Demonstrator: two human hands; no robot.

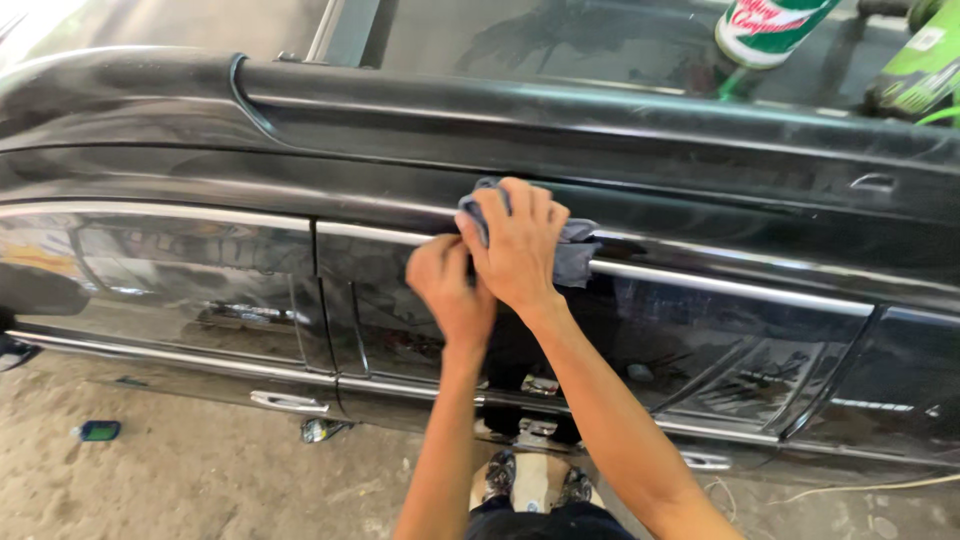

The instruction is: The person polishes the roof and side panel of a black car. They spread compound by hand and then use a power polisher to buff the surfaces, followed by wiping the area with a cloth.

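A small dark bottle [98, 431] lies on the sandy ground [200, 480] at far left, below a black car [180, 150] with chrome window trim [720, 285]. At centre, the left hand [447, 285], fingers curled together, rests on the car's upper edge, just beside the right hand [515, 245], which presses flat, fingers close together, on a grey cloth [572, 250] against the trim. At upper right, a green-and-white can [765, 30] stands on the roof.

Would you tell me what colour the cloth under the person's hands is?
The cloth is grey-blue, pressed against the black car; the head view shows it best.
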